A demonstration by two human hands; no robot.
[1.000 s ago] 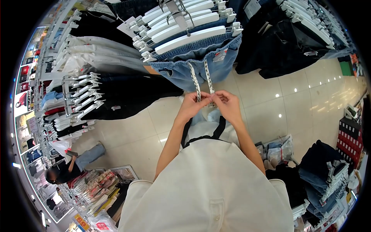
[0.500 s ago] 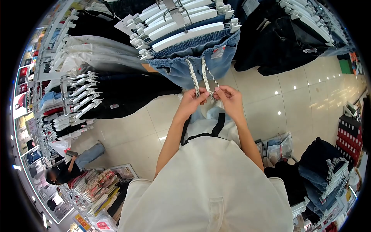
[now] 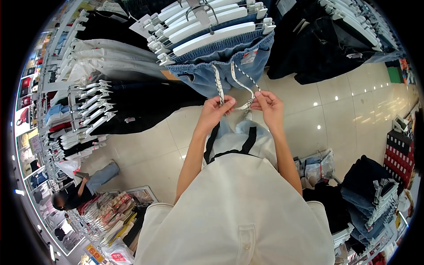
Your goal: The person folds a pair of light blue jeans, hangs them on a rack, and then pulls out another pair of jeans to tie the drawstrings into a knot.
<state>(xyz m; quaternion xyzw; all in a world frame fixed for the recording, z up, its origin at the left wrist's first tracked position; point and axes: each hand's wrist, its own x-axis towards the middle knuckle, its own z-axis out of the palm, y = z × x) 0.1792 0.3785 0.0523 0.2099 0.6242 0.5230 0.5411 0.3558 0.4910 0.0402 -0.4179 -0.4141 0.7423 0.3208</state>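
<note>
Blue denim pants (image 3: 198, 78) with an elastic waist hang from a white clip hanger (image 3: 214, 39) in front of me. A pale, dark-patterned drawstring (image 3: 242, 84) dangles from the waistband in loops. My left hand (image 3: 215, 114) is closed, thumb against fingers, on the left part of the drawstring and a piece running toward the middle. My right hand (image 3: 269, 109) pinches the right part between thumb and fingertips. Between the hands the string bends in a loose curve. Its exact path inside the fingers is hidden.
Black pants (image 3: 150, 106) and white pants (image 3: 110, 57) hang at left, dark garments (image 3: 318, 53) at right. Folded jeans (image 3: 360, 201) sit lower right. A person (image 3: 84, 187) stands lower left beside a clothes rack. Below is a tiled floor (image 3: 145, 154).
My hands have moved apart, the right one shifting right and slightly down. The drawstring between them has opened into a wider curve.
</note>
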